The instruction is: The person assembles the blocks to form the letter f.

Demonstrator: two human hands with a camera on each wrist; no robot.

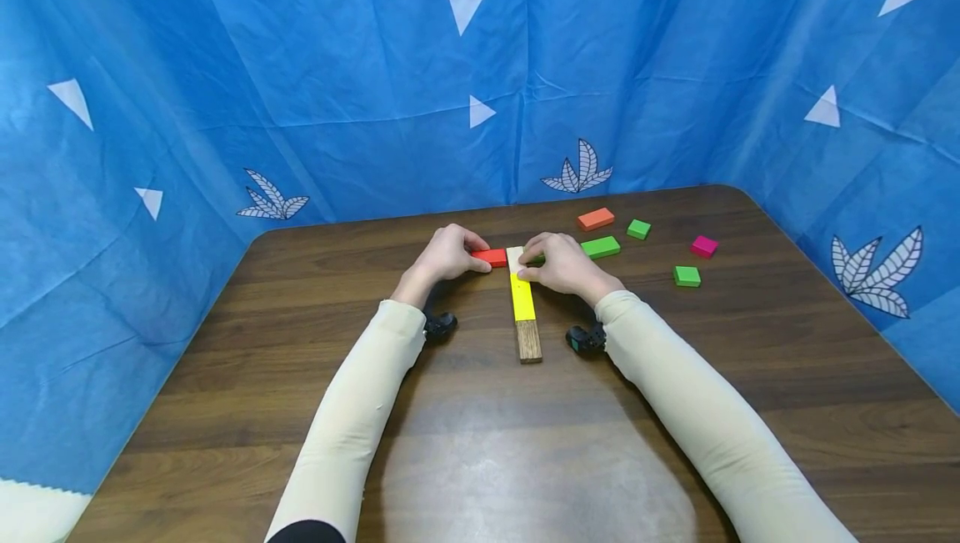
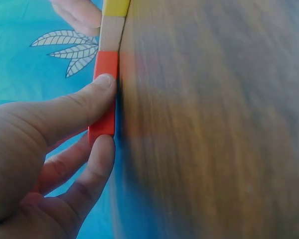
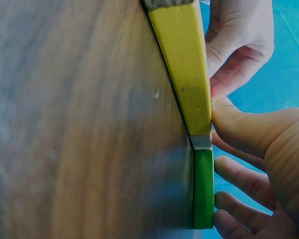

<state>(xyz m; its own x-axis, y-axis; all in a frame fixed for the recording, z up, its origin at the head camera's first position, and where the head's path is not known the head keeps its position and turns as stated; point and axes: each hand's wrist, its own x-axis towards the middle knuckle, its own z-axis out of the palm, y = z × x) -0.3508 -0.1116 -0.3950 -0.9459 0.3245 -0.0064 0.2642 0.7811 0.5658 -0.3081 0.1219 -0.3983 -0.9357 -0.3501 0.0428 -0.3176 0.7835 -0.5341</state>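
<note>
My left hand (image 1: 450, 253) pinches a red block (image 1: 492, 257) between thumb and fingers; its right end meets a pale wood-coloured block (image 1: 515, 257). From there a yellow block (image 1: 522, 299) and a brown wood-grain block (image 1: 528, 342) run toward me in a straight line. My right hand (image 1: 561, 263) lies over the right side of the join. In the right wrist view, its thumb touches the edge of the yellow block, while loosely bent fingers rest along the upper edge of a green block (image 3: 203, 189). Green (image 1: 601, 247) also shows beyond that hand.
Right of the hands lie an orange block (image 1: 596, 219), two small green blocks (image 1: 639, 229) (image 1: 687, 276) and a magenta block (image 1: 704, 247). A blue curtain (image 1: 390, 67) stands behind the brown table (image 1: 315, 301). Black wrist cameras (image 1: 440, 326) hang under both sleeves.
</note>
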